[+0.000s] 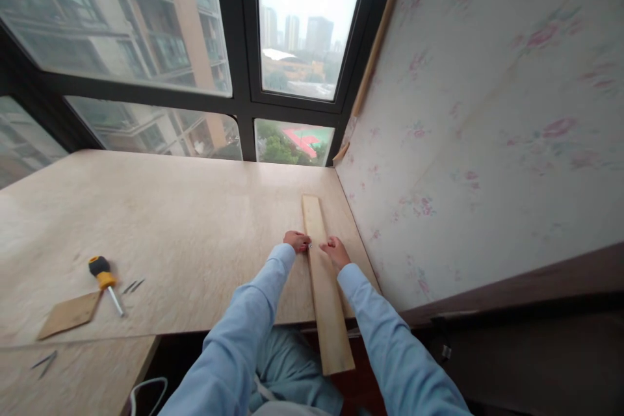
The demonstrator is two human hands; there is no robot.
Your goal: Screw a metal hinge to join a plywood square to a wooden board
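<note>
A long, pale wooden board (pixel 324 292) lies lengthwise on the tan sill, its near end sticking out past the front edge over my lap. My left hand (pixel 296 242) is at the board's left edge, fingers pinched together. At those fingertips shows a small shiny metal piece (pixel 310 245), too small to name. Across the board, my right hand (pixel 336 251) is closed over its right side, thumb and fingers drawn together. Whatever those right fingers hold, if anything, cannot be made out.
On the left lie a screwdriver (pixel 103 279) with a yellow and black handle, thin metal pieces (pixel 133 286) and a flat brown piece (pixel 71 315). More thin metal pieces (pixel 45 363) lie nearer. A flowered wall (pixel 439 143) bounds the right; dark-framed windows (pixel 246 65) stand behind.
</note>
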